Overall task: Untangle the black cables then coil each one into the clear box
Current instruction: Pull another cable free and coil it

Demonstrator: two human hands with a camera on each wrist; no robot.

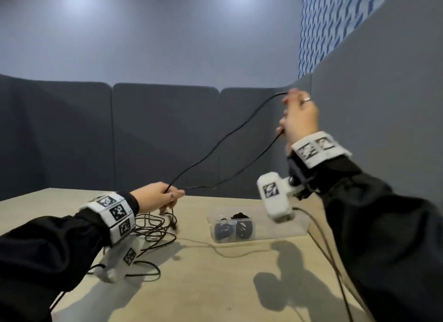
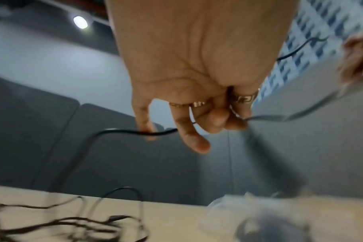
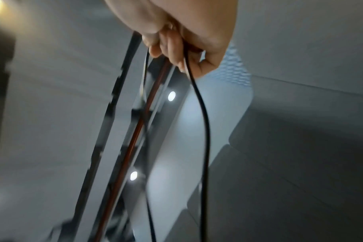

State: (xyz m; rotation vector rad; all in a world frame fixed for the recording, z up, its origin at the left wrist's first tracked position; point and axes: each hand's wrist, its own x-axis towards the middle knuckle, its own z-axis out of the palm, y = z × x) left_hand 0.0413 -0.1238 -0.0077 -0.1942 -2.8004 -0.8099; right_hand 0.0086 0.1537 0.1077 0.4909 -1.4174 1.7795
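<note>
A black cable (image 1: pixel 230 132) stretches through the air in two strands between my hands. My right hand (image 1: pixel 298 116) is raised high at the right, fingers curled round the cable (image 3: pixel 199 98). My left hand (image 1: pixel 159 195) hovers low over the table and grips the same cable (image 2: pixel 122 131), its fingers curled. Below it a tangle of black cables (image 1: pixel 153 230) lies on the table. The clear box (image 1: pixel 231 225) stands mid-table, open, with coiled black cables inside.
The beige table (image 1: pixel 215 285) is fenced by grey padded panels (image 1: pixel 165 134) at the back and right. Thin wires from the wrist cameras trail along the table's right edge (image 1: pixel 330 257) and near my left arm (image 1: pixel 143 266).
</note>
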